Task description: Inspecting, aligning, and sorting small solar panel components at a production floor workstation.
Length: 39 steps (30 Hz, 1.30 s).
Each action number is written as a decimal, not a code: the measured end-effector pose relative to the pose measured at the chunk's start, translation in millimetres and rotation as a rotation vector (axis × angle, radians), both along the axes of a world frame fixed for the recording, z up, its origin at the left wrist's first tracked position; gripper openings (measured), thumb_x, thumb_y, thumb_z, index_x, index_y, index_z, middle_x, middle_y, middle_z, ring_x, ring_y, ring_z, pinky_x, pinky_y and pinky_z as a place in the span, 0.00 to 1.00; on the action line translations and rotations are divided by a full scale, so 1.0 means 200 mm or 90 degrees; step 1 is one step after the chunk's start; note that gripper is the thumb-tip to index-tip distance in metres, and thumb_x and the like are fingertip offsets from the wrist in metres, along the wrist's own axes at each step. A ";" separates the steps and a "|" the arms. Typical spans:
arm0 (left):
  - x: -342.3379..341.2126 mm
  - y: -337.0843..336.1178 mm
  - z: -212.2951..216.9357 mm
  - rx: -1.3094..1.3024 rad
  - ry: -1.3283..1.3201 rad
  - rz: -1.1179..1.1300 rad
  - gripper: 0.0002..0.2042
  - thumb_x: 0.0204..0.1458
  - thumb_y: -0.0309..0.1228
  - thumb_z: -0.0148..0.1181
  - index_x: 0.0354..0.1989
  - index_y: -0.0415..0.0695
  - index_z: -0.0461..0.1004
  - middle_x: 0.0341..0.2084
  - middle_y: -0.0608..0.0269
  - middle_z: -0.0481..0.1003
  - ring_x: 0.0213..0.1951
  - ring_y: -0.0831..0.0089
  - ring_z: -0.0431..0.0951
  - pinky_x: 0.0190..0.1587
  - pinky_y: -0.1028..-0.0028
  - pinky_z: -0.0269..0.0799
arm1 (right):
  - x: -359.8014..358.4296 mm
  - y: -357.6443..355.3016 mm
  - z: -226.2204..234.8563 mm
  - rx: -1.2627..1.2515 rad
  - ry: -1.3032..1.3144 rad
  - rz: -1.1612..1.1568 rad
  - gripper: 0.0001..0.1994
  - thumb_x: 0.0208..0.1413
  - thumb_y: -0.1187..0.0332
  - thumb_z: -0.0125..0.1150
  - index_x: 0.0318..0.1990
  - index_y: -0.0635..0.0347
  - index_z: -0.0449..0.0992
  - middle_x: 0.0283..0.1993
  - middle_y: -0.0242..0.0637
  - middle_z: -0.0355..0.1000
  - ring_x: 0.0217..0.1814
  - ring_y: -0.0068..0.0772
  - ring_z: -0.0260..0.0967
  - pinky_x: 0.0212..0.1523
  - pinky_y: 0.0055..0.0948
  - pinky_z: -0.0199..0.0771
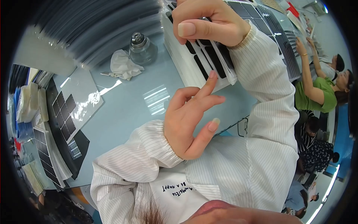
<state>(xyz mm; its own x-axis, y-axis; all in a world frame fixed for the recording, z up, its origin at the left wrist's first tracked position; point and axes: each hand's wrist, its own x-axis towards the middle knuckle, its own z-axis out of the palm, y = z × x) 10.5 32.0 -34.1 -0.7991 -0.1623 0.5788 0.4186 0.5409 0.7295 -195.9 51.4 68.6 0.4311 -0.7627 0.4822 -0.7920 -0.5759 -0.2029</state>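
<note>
A stack of white sheets (179,63) bearing black rounded strips (214,61) lies at the far middle of the table. Over it my right hand (212,20) is closed, fingers curled and thumb stretched along them; whatever it may hold is hidden. My left hand (190,115) is nearer to me, holding nothing, with its fingers apart. Its index fingertip overlaps the near end of the strips; whether it touches them I cannot tell. Both arms wear white striped sleeves with gathered cuffs.
Left of the stack stand a glass bottle (143,52) with a metal top and a crumpled white tissue (125,65). Sheets with dark squares (64,115) and piled packets (28,102) lie at the left. More black-patterned sheets (248,11) extend rightward, where other people (322,91) sit.
</note>
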 end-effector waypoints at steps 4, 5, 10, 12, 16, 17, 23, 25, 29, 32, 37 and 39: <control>-0.02 0.00 0.03 -0.035 0.014 -0.021 0.19 0.45 0.29 0.54 0.47 0.36 0.70 0.57 0.38 0.67 0.39 0.56 0.70 0.47 0.69 0.67 | -0.01 -0.01 -0.01 -0.006 -0.021 0.018 0.21 0.56 0.56 0.60 0.20 0.67 0.75 0.15 0.37 0.66 0.19 0.29 0.61 0.23 0.31 0.54; -0.03 0.00 0.04 -0.040 0.019 -0.024 0.19 0.45 0.28 0.54 0.47 0.36 0.70 0.57 0.38 0.67 0.39 0.55 0.70 0.48 0.68 0.67 | -0.03 0.00 -0.01 0.003 -0.014 0.021 0.21 0.56 0.56 0.60 0.19 0.67 0.75 0.15 0.37 0.66 0.19 0.28 0.61 0.23 0.32 0.55; 0.03 -0.03 0.00 -0.104 0.010 0.017 0.18 0.44 0.28 0.54 0.45 0.35 0.71 0.56 0.39 0.67 0.39 0.55 0.70 0.45 0.68 0.69 | -0.04 0.00 -0.07 0.192 -0.345 0.010 0.23 0.56 0.56 0.59 0.17 0.66 0.74 0.13 0.36 0.64 0.17 0.27 0.60 0.21 0.31 0.54; 0.04 -0.03 -0.02 -0.134 0.010 0.033 0.17 0.44 0.27 0.54 0.45 0.35 0.71 0.56 0.39 0.68 0.39 0.55 0.70 0.44 0.68 0.69 | -0.03 -0.01 -0.08 0.224 -0.414 0.032 0.24 0.57 0.56 0.59 0.16 0.66 0.72 0.11 0.35 0.61 0.13 0.25 0.56 0.17 0.30 0.50; 0.03 -0.02 -0.01 -0.139 -0.024 0.047 0.17 0.44 0.26 0.55 0.44 0.34 0.72 0.56 0.38 0.68 0.39 0.55 0.70 0.43 0.68 0.69 | -0.11 -0.04 -0.23 0.096 -0.048 -0.117 0.25 0.58 0.56 0.59 0.15 0.66 0.71 0.10 0.34 0.59 0.12 0.24 0.53 0.15 0.30 0.47; 0.03 -0.02 -0.01 -0.129 -0.024 0.040 0.17 0.44 0.26 0.56 0.44 0.34 0.72 0.56 0.37 0.67 0.39 0.54 0.70 0.43 0.68 0.69 | -0.06 -0.01 -0.11 0.151 -0.240 -0.040 0.25 0.58 0.55 0.59 0.15 0.66 0.71 0.10 0.34 0.59 0.12 0.23 0.53 0.15 0.30 0.47; 0.05 0.03 -0.02 -0.027 -0.051 0.042 0.19 0.46 0.27 0.55 0.48 0.32 0.70 0.57 0.33 0.64 0.41 0.54 0.69 0.48 0.66 0.66 | -0.03 0.00 -0.07 0.229 -0.443 0.046 0.25 0.57 0.54 0.59 0.15 0.65 0.71 0.10 0.32 0.58 0.12 0.22 0.53 0.15 0.29 0.47; 0.05 0.04 -0.01 0.026 -0.053 0.017 0.19 0.46 0.27 0.55 0.48 0.32 0.70 0.58 0.32 0.64 0.41 0.54 0.69 0.49 0.66 0.66 | -0.03 0.00 -0.08 0.234 -0.451 0.049 0.25 0.57 0.53 0.59 0.15 0.65 0.71 0.10 0.32 0.58 0.12 0.22 0.53 0.15 0.28 0.47; 0.02 0.05 -0.01 0.055 -0.016 -0.015 0.21 0.46 0.29 0.55 0.50 0.32 0.69 0.58 0.31 0.63 0.42 0.54 0.69 0.50 0.66 0.66 | -0.07 -0.02 -0.14 0.196 -0.415 0.069 0.25 0.58 0.53 0.59 0.16 0.65 0.72 0.11 0.32 0.59 0.13 0.23 0.53 0.16 0.28 0.48; 0.01 0.04 0.03 -0.018 -0.015 -0.006 0.21 0.46 0.30 0.55 0.50 0.33 0.69 0.58 0.31 0.63 0.42 0.54 0.69 0.50 0.66 0.66 | -0.03 -0.02 -0.11 0.169 -0.414 0.076 0.24 0.58 0.53 0.59 0.17 0.66 0.73 0.12 0.33 0.60 0.14 0.23 0.55 0.17 0.28 0.49; -0.01 0.03 0.05 -0.042 0.014 -0.009 0.22 0.46 0.31 0.55 0.49 0.33 0.70 0.58 0.32 0.63 0.42 0.53 0.69 0.50 0.67 0.66 | -0.04 -0.01 -0.05 0.245 -0.378 0.054 0.23 0.57 0.54 0.60 0.20 0.67 0.76 0.14 0.35 0.63 0.16 0.25 0.58 0.19 0.29 0.53; -0.01 0.02 0.05 -0.040 0.013 -0.013 0.22 0.45 0.31 0.55 0.49 0.34 0.70 0.58 0.33 0.64 0.42 0.53 0.69 0.50 0.67 0.66 | -0.01 0.01 -0.01 0.062 -0.064 0.024 0.22 0.57 0.54 0.60 0.21 0.68 0.76 0.15 0.35 0.65 0.17 0.26 0.60 0.20 0.30 0.54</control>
<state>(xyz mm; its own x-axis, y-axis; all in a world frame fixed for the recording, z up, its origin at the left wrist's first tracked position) 9.5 36.3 -23.5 -0.7899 -0.1084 0.6036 0.4445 0.5769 0.6853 -198.2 53.9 66.6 0.4128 -0.7927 0.4485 -0.7431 -0.5779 -0.3374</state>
